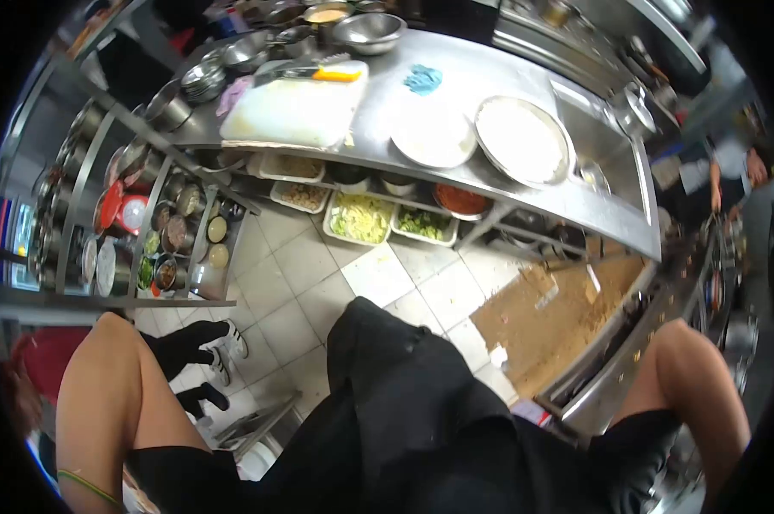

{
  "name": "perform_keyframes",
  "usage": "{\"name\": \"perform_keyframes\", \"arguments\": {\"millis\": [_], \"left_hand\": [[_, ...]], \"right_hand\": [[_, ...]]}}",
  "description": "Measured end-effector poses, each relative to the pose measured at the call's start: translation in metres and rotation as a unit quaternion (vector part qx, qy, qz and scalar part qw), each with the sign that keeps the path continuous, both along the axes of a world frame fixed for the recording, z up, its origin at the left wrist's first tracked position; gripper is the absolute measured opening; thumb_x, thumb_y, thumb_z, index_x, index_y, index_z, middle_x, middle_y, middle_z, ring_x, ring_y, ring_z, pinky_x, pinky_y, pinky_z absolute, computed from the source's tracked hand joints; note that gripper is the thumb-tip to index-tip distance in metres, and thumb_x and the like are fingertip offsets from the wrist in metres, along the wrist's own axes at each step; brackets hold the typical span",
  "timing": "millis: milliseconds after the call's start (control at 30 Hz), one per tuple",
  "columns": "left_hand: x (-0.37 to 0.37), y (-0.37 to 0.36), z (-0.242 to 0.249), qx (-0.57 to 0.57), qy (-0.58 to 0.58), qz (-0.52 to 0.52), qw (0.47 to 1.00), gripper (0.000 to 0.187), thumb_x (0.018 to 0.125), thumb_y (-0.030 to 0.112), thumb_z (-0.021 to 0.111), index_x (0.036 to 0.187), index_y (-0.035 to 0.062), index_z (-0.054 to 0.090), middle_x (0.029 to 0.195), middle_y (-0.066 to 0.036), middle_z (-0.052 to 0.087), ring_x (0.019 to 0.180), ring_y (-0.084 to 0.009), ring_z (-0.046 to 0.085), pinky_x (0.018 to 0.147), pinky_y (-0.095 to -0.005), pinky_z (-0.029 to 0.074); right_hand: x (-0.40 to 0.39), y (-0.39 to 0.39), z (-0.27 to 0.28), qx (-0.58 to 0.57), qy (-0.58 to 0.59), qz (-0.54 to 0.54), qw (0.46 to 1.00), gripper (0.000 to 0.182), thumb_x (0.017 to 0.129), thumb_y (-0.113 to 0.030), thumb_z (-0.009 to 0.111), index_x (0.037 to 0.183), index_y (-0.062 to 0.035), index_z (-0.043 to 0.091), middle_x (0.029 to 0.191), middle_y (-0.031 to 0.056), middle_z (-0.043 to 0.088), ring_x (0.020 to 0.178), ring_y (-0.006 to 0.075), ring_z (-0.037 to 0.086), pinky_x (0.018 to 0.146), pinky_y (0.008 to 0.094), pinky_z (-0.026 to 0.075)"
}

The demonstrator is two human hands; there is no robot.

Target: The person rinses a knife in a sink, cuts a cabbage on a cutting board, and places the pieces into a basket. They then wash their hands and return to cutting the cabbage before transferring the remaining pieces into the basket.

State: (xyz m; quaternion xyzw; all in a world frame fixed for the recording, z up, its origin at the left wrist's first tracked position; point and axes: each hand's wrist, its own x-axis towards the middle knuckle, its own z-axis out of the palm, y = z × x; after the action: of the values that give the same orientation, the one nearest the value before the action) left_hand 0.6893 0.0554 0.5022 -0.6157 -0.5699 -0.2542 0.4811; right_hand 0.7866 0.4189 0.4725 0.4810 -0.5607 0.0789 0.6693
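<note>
Neither of my hands is in view. Both my arms show only as bent elbows at the lower left and lower right, with the forearms running out of the bottom of the picture. Ahead is a steel counter [378, 94]. On it lies a white cutting board [297, 111] with a yellow-handled knife [335, 75] at its back edge. A blue cloth [423, 80] rests behind a white round plate [434, 135]. To the right of the plate stands a wide round pan [524, 141] with white contents.
Under the counter are trays of chopped food [359, 217] and a bowl of red food [462, 200]. A rack [173, 302] with pots stands left. People [732, 171] are at the far right and lower left. Brown cardboard [532, 334] covers some floor tiles.
</note>
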Motion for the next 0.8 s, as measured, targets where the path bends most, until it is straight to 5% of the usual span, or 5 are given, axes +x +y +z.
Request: {"name": "perform_keyframes", "arguments": {"millis": [300,367,533,733,800], "left_hand": [[-0.089,-0.056,-0.038,0.043,-0.034,0.091,0.994,0.025,0.078,0.011,0.050,0.097,-0.0042,0.058,0.093,-0.016,0.062,0.086,-0.0247,0.060,0.081,-0.0351,0.047],[-0.172,-0.080,-0.118,0.038,-0.170,0.270,0.947,0.027,0.078,0.012,0.049,0.098,-0.0046,0.058,0.093,-0.016,0.062,0.086,-0.0249,0.060,0.081,-0.0352,0.047],[-0.392,-0.071,-0.342,0.144,-0.511,0.233,0.815,0.022,0.081,-0.006,0.051,0.101,-0.0004,0.058,0.093,-0.006,0.061,0.082,-0.0121,0.059,0.072,-0.0219,0.044],[-0.504,-0.076,-0.464,0.054,-0.607,0.280,0.742,0.042,0.074,-0.005,0.057,0.116,-0.0013,0.051,0.121,-0.019,0.050,0.113,-0.0351,0.048,0.097,-0.0378,0.038],[-0.538,-0.062,-0.475,0.015,-0.600,0.336,0.726,0.054,0.075,0.003,0.061,0.125,-0.0026,0.041,0.132,-0.023,0.039,0.122,-0.0380,0.039,0.102,-0.0408,0.032]], "right_hand": [[-0.203,-0.016,-0.083,-0.155,-0.233,-0.054,0.958,0.042,0.078,-0.002,0.060,0.119,-0.0050,0.050,0.105,0.0079,0.057,0.086,0.0196,0.057,0.074,0.0294,0.045],[-0.305,-0.046,-0.169,-0.162,-0.436,-0.126,0.876,0.043,0.078,-0.001,0.060,0.120,-0.0054,0.050,0.104,0.0074,0.057,0.085,0.0193,0.057,0.073,0.0291,0.045],[-0.519,-0.092,-0.371,-0.023,-0.604,-0.274,0.748,0.064,0.067,0.007,0.055,0.127,-0.0125,0.046,0.128,0.0163,0.040,0.115,0.0341,0.043,0.095,0.0413,0.038],[-0.648,-0.135,-0.420,0.084,-0.600,-0.405,0.685,0.076,0.065,0.006,0.052,0.136,-0.0200,0.036,0.127,0.0151,0.041,0.119,0.0312,0.040,0.094,0.0400,0.036],[-0.660,-0.155,-0.380,0.130,-0.728,-0.406,0.536,0.077,0.065,0.008,0.051,0.135,-0.0224,0.037,0.121,0.0123,0.045,0.115,0.0287,0.044,0.091,0.0403,0.036]]}}
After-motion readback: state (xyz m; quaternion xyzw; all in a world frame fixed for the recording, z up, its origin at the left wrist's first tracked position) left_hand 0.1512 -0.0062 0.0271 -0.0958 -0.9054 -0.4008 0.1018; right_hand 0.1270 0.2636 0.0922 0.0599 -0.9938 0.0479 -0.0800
